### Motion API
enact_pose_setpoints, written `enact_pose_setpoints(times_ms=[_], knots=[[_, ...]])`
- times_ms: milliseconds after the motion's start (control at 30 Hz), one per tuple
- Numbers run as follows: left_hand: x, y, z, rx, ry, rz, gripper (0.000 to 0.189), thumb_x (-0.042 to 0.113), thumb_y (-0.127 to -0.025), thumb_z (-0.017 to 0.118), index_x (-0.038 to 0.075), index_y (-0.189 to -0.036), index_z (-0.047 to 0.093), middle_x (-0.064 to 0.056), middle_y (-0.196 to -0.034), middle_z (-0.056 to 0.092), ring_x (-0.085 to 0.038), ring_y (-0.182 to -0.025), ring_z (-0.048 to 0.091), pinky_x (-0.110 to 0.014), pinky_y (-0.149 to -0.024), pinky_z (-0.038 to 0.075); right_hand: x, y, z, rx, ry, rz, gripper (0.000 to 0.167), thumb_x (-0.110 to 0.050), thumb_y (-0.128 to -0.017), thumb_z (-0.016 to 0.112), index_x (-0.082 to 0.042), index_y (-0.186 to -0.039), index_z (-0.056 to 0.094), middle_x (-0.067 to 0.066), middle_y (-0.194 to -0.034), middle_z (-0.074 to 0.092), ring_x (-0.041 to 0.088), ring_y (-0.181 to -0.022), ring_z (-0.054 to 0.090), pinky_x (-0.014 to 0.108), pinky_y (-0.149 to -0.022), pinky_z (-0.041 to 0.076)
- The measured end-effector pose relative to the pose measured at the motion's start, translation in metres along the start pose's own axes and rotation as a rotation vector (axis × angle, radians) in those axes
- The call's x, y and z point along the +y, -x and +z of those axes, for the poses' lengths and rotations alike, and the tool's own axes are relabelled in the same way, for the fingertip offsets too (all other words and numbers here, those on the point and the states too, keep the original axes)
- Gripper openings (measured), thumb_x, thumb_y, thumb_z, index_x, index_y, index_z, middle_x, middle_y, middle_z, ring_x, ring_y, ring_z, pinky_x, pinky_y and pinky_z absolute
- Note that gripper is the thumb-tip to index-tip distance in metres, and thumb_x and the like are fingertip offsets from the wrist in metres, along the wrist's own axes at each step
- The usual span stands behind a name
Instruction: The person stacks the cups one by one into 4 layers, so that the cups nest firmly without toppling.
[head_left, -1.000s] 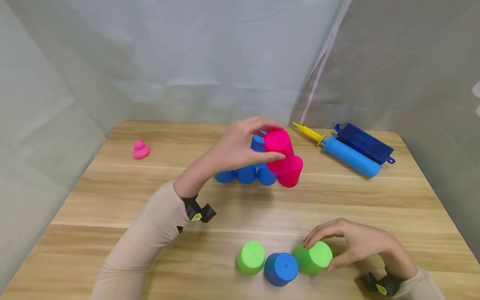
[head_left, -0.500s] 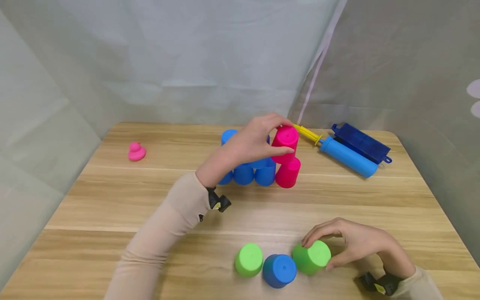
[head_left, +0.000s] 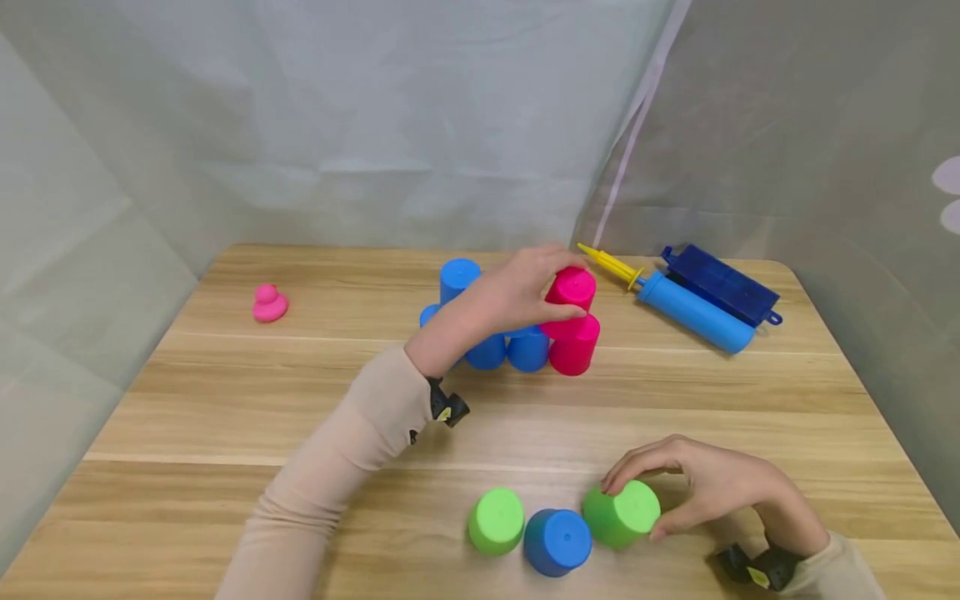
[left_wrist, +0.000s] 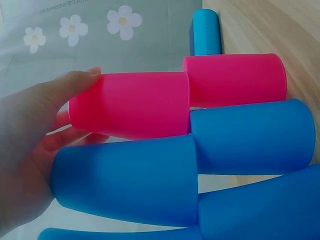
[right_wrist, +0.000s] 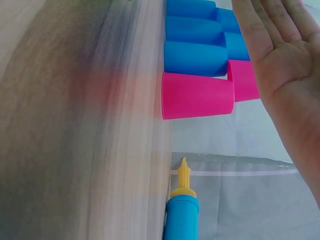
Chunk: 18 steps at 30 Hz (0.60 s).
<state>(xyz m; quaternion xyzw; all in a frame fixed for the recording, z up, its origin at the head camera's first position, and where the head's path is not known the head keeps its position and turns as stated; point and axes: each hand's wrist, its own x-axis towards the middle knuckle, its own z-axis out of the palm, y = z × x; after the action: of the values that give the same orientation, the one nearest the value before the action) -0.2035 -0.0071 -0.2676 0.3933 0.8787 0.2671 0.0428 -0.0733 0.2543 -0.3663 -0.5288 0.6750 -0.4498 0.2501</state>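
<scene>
My left hand (head_left: 517, 292) grips a pink cup (head_left: 573, 287) near its upturned base, thumb in front and fingers behind. Bottom up, this cup stands in the second tier, over a lower pink cup (head_left: 574, 350) and the neighbouring blue cup (left_wrist: 252, 137). More blue cups (head_left: 459, 279) make up the rest of the two tiers, partly behind the left arm. At the table's front, my right hand (head_left: 712, 483) curls its fingers and thumb round a green cup (head_left: 622, 517). Beside that sit a blue cup (head_left: 557, 542) and another green cup (head_left: 497, 521).
On the far right lie a blue hand pump (head_left: 697, 312) with a yellow nozzle (head_left: 611, 264) and a dark blue box (head_left: 722, 285). A pink rubber duck (head_left: 270, 304) sits at the far left. Grey cloth (head_left: 375, 125) hangs behind the wooden table (head_left: 225, 400).
My left hand has carried the pink cup right and lowered it onto the bottom row. The right hand has stayed at the green cup.
</scene>
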Motion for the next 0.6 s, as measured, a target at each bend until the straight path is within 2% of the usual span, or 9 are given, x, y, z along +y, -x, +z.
enact_pose_setpoints(times_ms=[233, 367, 600], knots=[[0.0027, -0.0025, -0.0007, -0.032, -0.04, -0.052, 0.056, 0.031, -0.085, 0.068, 0.009, -0.133, 0.048, -0.005, -0.121, 0.054, -0.015, -0.101, 0.053, -0.021, -0.073, 0.052, -0.0007, -0.0001, 0.0006, 0.001, -0.015, 0.014, 0.051, -0.007, -0.079, 0.074, -0.01, -0.126, 0.054, 0.009, -0.123, 0.06, 0.017, -0.116, 0.054, 0.03, -0.096, 0.046], [0.0034, -0.0036, -0.0002, -0.038, -0.102, -0.082, 0.057, 0.033, -0.086, 0.067, 0.012, -0.134, 0.046, -0.003, -0.121, 0.054, -0.014, -0.104, 0.052, -0.023, -0.077, 0.052, 0.0003, 0.0004, 0.0004, 0.002, -0.014, 0.012, 0.051, -0.006, -0.079, 0.074, -0.009, -0.126, 0.054, 0.009, -0.123, 0.06, 0.017, -0.116, 0.054, 0.03, -0.096, 0.046], [0.0019, -0.0021, 0.0014, 0.021, -0.195, -0.049, 0.057, 0.039, -0.085, 0.067, 0.015, -0.133, 0.048, -0.002, -0.118, 0.056, -0.016, -0.104, 0.051, -0.025, -0.079, 0.052, 0.0005, 0.0006, -0.0014, -0.005, -0.015, 0.01, 0.051, -0.006, -0.079, 0.073, -0.009, -0.126, 0.054, 0.009, -0.124, 0.059, 0.017, -0.117, 0.054, 0.03, -0.096, 0.046]])
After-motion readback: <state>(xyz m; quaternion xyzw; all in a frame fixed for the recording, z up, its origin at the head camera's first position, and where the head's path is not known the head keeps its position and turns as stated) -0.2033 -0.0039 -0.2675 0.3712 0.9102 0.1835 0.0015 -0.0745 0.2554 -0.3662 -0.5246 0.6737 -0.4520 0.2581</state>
